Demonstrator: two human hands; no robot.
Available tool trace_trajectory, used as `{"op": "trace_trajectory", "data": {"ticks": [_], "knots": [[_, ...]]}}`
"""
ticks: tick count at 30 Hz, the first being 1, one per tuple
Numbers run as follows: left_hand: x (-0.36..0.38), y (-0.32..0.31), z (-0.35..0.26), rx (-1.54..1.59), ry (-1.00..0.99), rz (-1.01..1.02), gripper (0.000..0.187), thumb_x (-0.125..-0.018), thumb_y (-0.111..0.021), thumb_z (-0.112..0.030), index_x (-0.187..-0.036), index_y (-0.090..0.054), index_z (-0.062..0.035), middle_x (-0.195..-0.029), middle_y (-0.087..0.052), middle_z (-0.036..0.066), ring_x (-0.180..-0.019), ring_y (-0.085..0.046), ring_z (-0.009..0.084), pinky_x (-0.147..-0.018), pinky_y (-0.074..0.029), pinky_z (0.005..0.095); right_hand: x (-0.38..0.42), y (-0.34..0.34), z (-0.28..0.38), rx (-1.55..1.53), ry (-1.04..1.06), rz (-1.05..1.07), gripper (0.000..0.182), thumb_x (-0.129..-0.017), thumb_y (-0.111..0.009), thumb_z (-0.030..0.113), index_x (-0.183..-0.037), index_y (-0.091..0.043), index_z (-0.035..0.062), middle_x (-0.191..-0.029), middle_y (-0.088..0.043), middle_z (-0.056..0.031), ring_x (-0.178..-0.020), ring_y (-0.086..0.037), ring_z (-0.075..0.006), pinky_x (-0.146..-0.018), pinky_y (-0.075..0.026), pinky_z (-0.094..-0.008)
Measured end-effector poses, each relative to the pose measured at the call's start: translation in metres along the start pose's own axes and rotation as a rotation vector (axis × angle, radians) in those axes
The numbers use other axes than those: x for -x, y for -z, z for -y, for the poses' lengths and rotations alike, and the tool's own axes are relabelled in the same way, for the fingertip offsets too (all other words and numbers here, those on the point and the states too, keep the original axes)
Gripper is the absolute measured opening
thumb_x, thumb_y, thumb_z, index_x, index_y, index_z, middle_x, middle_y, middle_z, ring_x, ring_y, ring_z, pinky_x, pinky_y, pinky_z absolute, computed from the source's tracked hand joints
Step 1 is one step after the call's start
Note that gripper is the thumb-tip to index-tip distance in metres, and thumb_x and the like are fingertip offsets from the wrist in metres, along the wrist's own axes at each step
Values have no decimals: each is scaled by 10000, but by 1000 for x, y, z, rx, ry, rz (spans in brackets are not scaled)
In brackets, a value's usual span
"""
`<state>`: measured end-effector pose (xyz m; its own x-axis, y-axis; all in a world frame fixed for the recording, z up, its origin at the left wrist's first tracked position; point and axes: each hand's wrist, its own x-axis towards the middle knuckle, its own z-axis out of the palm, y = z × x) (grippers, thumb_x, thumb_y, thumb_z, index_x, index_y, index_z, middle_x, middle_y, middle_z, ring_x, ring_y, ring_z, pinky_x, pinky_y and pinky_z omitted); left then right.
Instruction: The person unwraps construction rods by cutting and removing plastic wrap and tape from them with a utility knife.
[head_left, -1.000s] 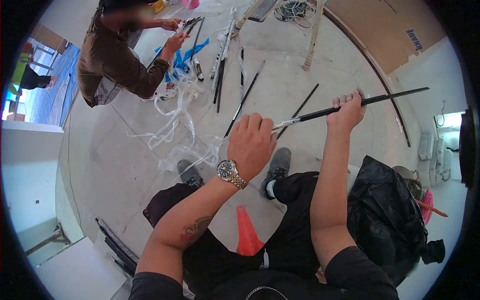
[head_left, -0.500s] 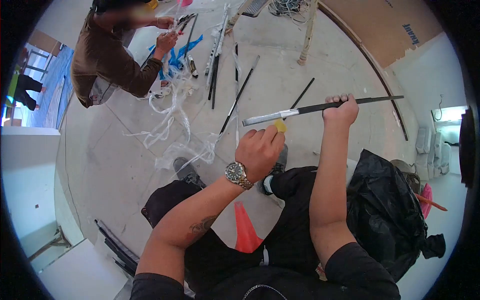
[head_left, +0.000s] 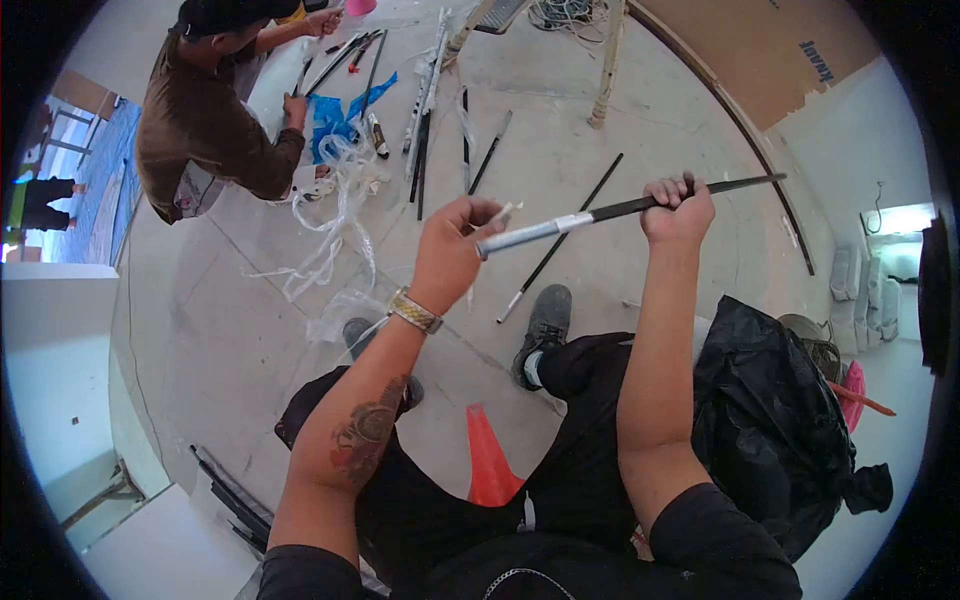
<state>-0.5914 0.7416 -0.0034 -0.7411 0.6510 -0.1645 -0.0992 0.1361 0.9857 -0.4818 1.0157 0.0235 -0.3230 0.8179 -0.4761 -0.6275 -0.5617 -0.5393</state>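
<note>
My right hand is closed in a fist around a thin black rod, which is held nearly level with a slight tilt. The rod's left end is a silver section that reaches my left hand. Between the thumb and fingers of that hand is a small pale yellowish piece, its kind not clear, just above the silver end. Below the rod, on the floor, lies another black rod with a light tip.
Across the floor, a person in a brown top crouches by blue plastic. Clear plastic wrap and several rods lie around. A ladder leg stands ahead. An orange cone is between my legs, a black bag at my right.
My left hand has moved left and up, its wrist turning over. The held rod tilts more, its right end nearer. The other person's hands have moved apart, and floor rods lie differently.
</note>
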Motion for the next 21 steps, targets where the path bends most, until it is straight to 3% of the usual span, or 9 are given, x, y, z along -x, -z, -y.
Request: {"op": "trace_trajectory", "data": {"ticks": [1,3,8,10,11,13,14,19,21], "knots": [[1,7,-6,-4,3,-6,170,-886,-669,-124,-1020,-641,-24,-754,-627,-10,-585,-528,55,-533,-428,217,4,-2,0,0,-8,0,257,-998,-410,271,-811,-440,97,-634,-335,26,-504,-311,-118,-478,-281,-286],[0,19,-18,316,173,31,170,-912,-651,-133,-1042,-627,-26,-760,-619,-31,-571,-501,31,-510,-388,188,8,-7,0,80,10,62,283,-999,-394,322,-845,-469,98,-623,-347,31,-518,-331,-125,-497,-295,-289],[0,34,-14,326,194,30,188,-907,-659,-135,-1054,-621,-23,-776,-617,-40,-592,-511,27,-521,-390,187,9,-8,-4,176,-15,166,325,-1007,-364,366,-921,-498,83,-623,-372,16,-554,-365,-141,-537,-332,-313],[-1,35,7,-94,81,87,205,-904,-642,-164,-1046,-645,-16,-804,-666,32,-655,-601,132,-600,-470,261,4,-8,-5,192,-1,203,345,-1011,-354,375,-951,-511,73,-637,-386,7,-572,-377,-147,-553,-350,-322],[1,37,12,-89,84,98,205,-904,-642,-164,-1046,-645,-16,-804,-666,32,-655,-601,132,-600,-470,261,-1,-7,-6,176,10,230,349,-1017,-357,370,-979,-520,63,-661,-402,-5,-590,-390,-153,-580,-380,-336],[10,43,21,-831,-44,558,255,-895,-618,-197,-1080,-662,-28,-866,-693,122,-785,-654,266,-729,-509,347,1,-9,-10,162,28,247,355,-1023,-361,364,-1006,-529,52,-685,-418,-17,-608,-402,-159,-608,-411,-350],[19,42,28,-878,43,659,288,-882,-598,-210,-1120,-665,-61,-948,-682,175,-874,-647,350,-807,-501,398,8,-16,-13,162,44,199,342,-1027,-375,350,-1015,-530,45,-711,-432,-27,-626,-414,-167,-644,-432,-363],[25,24,21,-560,18,409,282,-953,-520,-166,-1170,-633,-26,-972,-687,125,-856,-645,212,-799,-507,334,8,-17,-19,126,45,188,165,-994,-509,210,-1011,-522,46,-804,-522,-73,-727,-525,-216,-748,-491,-412],[25,17,3,35,145,319,286,-984,-492,-160,-1195,-606,-4,-962,-679,73,-844,-615,138,-789,-504,294,-2,-9,-21,150,56,219,128,-976,-539,173,-1009,-510,53,-829,-546,-84,-756,-559,-226,-763,-509,-417]]}}
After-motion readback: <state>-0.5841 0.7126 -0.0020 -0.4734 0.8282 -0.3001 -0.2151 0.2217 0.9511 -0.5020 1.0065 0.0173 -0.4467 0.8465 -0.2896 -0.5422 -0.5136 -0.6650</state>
